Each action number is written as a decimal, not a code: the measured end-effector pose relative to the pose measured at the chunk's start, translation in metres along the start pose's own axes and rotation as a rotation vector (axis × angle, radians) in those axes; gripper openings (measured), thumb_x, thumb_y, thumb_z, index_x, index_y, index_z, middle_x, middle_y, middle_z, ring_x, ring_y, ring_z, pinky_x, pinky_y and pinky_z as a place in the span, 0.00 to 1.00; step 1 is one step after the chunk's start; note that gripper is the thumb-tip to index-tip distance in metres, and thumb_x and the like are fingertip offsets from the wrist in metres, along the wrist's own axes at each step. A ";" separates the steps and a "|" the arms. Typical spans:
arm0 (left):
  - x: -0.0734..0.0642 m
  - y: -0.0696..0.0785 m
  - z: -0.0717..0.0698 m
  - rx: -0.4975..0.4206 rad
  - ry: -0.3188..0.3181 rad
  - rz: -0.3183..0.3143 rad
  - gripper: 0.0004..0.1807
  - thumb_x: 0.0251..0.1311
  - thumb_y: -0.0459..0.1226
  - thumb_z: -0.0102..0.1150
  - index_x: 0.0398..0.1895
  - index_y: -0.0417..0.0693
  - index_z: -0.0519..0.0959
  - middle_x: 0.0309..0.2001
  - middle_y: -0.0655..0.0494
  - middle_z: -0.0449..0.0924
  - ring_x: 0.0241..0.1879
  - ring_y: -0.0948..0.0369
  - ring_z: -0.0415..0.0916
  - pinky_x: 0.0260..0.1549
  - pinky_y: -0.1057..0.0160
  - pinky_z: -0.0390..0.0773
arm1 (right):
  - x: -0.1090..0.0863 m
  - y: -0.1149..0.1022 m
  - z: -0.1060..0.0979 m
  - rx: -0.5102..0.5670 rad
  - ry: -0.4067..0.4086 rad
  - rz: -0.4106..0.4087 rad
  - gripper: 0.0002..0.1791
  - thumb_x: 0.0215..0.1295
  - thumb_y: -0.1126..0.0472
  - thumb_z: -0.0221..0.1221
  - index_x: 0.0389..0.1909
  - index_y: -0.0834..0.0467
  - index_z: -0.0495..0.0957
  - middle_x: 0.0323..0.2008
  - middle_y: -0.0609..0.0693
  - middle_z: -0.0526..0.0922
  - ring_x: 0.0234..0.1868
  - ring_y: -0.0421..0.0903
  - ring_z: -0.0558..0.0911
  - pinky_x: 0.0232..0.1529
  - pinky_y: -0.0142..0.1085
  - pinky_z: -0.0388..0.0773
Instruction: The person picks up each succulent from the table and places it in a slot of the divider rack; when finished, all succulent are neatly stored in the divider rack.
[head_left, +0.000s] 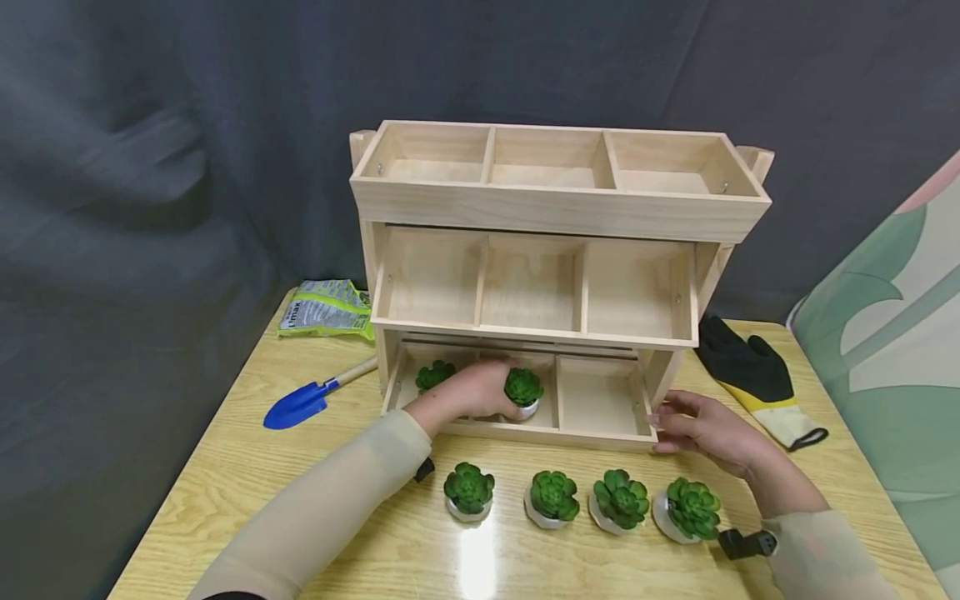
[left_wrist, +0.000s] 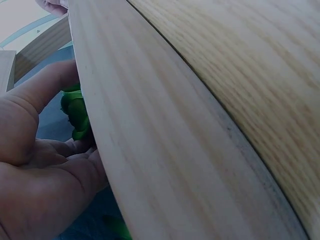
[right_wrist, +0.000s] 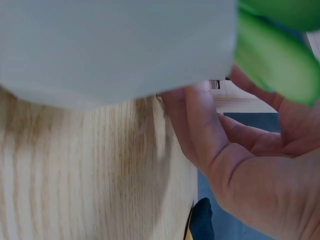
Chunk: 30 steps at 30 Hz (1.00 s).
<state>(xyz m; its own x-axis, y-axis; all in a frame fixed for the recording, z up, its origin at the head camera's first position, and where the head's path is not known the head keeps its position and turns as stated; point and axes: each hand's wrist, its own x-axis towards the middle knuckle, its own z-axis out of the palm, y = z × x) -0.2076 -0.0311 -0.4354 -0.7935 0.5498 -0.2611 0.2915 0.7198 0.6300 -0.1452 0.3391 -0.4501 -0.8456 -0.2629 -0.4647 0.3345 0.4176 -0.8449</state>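
The little plant (head_left: 524,386), in or just over the middle part of the low shelf (head_left: 600,439), looks light, with a hard, smooth pot (head_left: 528,411) that might slip and leaves that may bend, so hold the pot's sides. It has fat green leaves and a white pot, and the left hand (head_left: 487,389) curls its fingers around it. The right hand (head_left: 705,431) touches the shelf's right end, though I cannot tell if its fingers pinch, and four more plants (head_left: 553,497) stand in front.
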 end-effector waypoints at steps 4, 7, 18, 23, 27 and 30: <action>-0.003 0.001 0.000 0.008 0.005 -0.008 0.33 0.60 0.43 0.78 0.67 0.44 0.77 0.57 0.49 0.86 0.53 0.55 0.84 0.58 0.51 0.84 | 0.001 0.000 0.000 0.003 -0.001 -0.001 0.43 0.82 0.56 0.58 0.82 0.75 0.47 0.73 0.78 0.64 0.52 0.45 0.87 0.54 0.38 0.91; -0.004 0.000 0.001 0.011 0.014 -0.015 0.33 0.61 0.43 0.78 0.67 0.44 0.77 0.57 0.49 0.85 0.55 0.53 0.84 0.60 0.51 0.84 | 0.001 0.000 0.000 0.000 -0.002 -0.001 0.44 0.82 0.56 0.58 0.82 0.74 0.46 0.74 0.78 0.63 0.53 0.46 0.88 0.54 0.39 0.91; -0.013 0.003 0.001 -0.014 0.062 -0.031 0.51 0.59 0.47 0.79 0.82 0.44 0.63 0.67 0.44 0.81 0.62 0.50 0.83 0.66 0.48 0.83 | 0.000 0.000 0.001 0.011 -0.009 0.003 0.46 0.82 0.56 0.58 0.83 0.74 0.44 0.76 0.79 0.62 0.55 0.47 0.88 0.55 0.40 0.91; -0.019 0.005 -0.004 -0.030 0.086 -0.013 0.57 0.58 0.48 0.79 0.86 0.46 0.57 0.76 0.44 0.74 0.68 0.48 0.79 0.70 0.47 0.80 | 0.000 0.001 0.000 0.020 -0.003 -0.002 0.44 0.82 0.57 0.58 0.82 0.75 0.46 0.74 0.78 0.63 0.53 0.46 0.88 0.54 0.39 0.91; -0.026 0.006 -0.006 -0.047 0.096 -0.010 0.57 0.59 0.49 0.78 0.86 0.47 0.56 0.79 0.45 0.70 0.68 0.48 0.80 0.72 0.47 0.78 | 0.000 0.001 -0.001 0.017 0.000 -0.004 0.43 0.82 0.56 0.58 0.82 0.75 0.47 0.74 0.78 0.64 0.53 0.45 0.87 0.54 0.38 0.91; -0.031 0.007 -0.007 -0.064 0.110 -0.014 0.57 0.58 0.50 0.79 0.86 0.48 0.57 0.79 0.45 0.71 0.62 0.50 0.84 0.72 0.46 0.78 | 0.001 0.002 -0.001 0.014 -0.001 -0.004 0.44 0.82 0.56 0.58 0.82 0.75 0.46 0.74 0.79 0.63 0.52 0.45 0.88 0.54 0.38 0.91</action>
<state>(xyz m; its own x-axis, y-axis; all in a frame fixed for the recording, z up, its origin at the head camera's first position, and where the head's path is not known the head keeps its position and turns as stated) -0.1848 -0.0459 -0.4176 -0.8519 0.4878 -0.1903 0.2484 0.6965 0.6732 -0.1455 0.3402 -0.4515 -0.8464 -0.2651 -0.4618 0.3374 0.4040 -0.8503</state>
